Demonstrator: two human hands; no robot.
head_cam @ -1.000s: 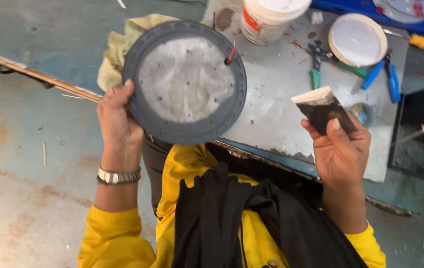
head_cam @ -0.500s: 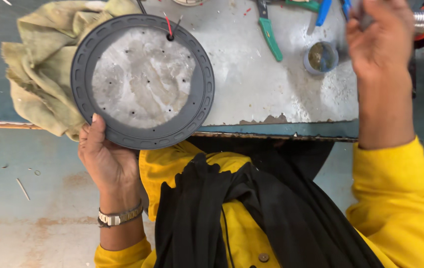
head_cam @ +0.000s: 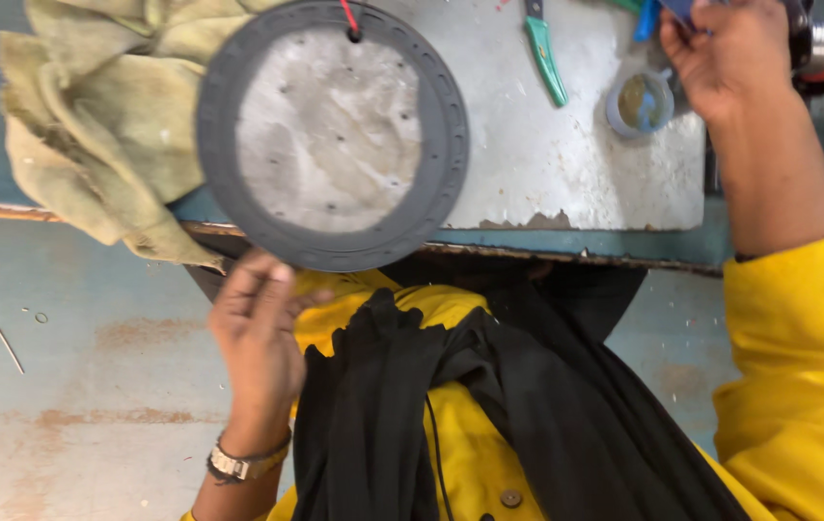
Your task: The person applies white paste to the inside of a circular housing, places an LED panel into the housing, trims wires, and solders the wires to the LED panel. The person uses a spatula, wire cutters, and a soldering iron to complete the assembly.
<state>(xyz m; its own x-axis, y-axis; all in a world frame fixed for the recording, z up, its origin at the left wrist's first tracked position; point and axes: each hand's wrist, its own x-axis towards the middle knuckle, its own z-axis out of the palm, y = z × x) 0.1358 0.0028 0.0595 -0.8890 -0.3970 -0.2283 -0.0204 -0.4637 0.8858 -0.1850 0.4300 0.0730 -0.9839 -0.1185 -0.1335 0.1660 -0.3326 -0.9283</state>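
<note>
A round dark grey disc with a dull metal centre lies on the table, its lower rim overhanging the front edge. A red wire enters a hole near its top. My left hand, with a wristwatch, is just below that rim. Its fingers are loosely apart and the fingertips are at the rim's edge. My right hand reaches to the far right of the table. Its fingers curl at a blue-handled tool that the frame edge cuts off, so the grip is unclear.
A crumpled olive rag lies under the disc's left side. On the grey metal sheet are a green-handled tool and a small round cap. A silver and orange cylinder is at the top right. A stained floor lies below.
My left hand has slipped down off the disc's rim, and the disc now rests on the table edge. My right hand, earlier raised with a dark block, has gone to the table's far right.
</note>
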